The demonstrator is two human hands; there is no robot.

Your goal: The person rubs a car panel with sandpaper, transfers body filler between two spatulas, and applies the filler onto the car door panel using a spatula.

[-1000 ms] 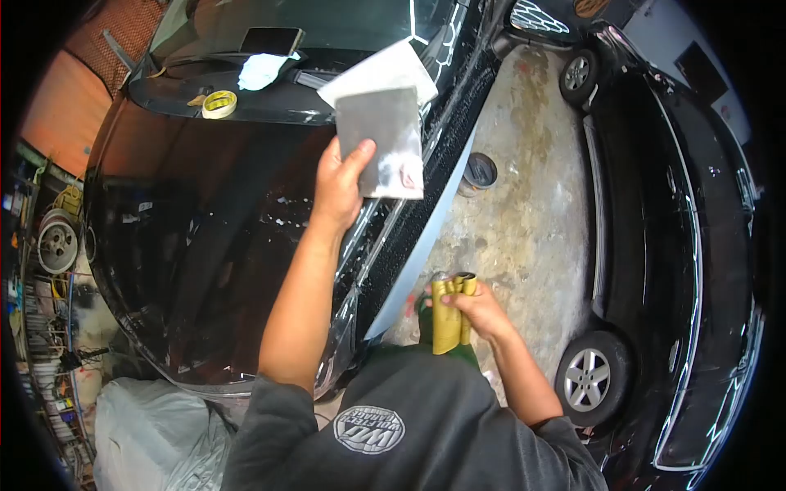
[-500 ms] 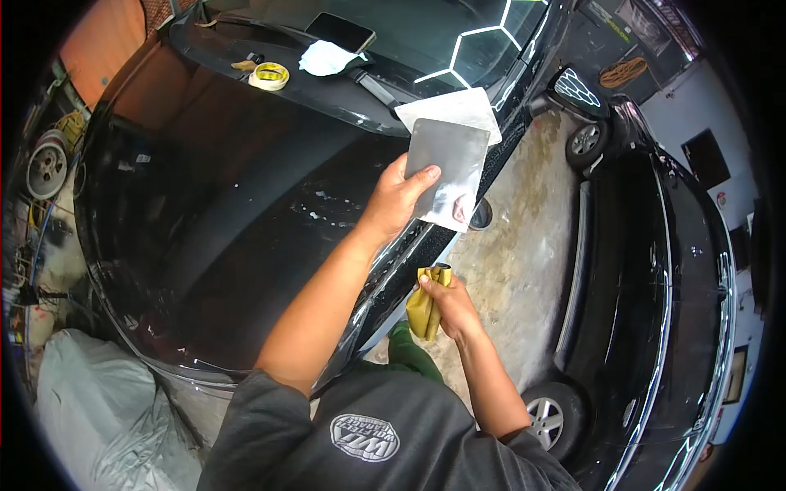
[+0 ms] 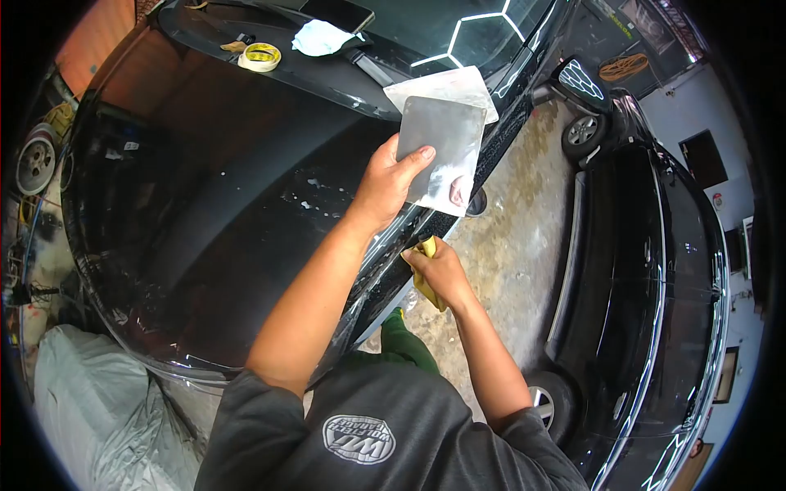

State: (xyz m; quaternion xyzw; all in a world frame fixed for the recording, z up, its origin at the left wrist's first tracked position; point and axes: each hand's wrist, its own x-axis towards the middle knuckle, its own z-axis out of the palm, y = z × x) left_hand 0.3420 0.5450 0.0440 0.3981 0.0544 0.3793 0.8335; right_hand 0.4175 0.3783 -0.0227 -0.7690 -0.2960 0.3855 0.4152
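Observation:
My left hand (image 3: 388,182) grips a flat grey metal plate (image 3: 440,147), thumb on top, above the right edge of the black car's hood (image 3: 188,213). Behind the plate, a white sheet (image 3: 446,87) sticks out at the top. My right hand (image 3: 439,270) is closed round a folded yellow cloth (image 3: 426,288), lower down beside the fender. Small whitish specks lie on the hood left of my left hand.
Near the windshield are a yellow tape roll (image 3: 259,56), a white cloth (image 3: 322,38) and a dark tablet (image 3: 337,13). A second black car (image 3: 614,270) stands right, across the concrete floor (image 3: 524,221). A grey cover (image 3: 98,401) lies lower left.
My right hand has moved up toward the fender with the yellow cloth, which now shows less between the fingers. The view has shifted over the hood. My left hand still holds the plate.

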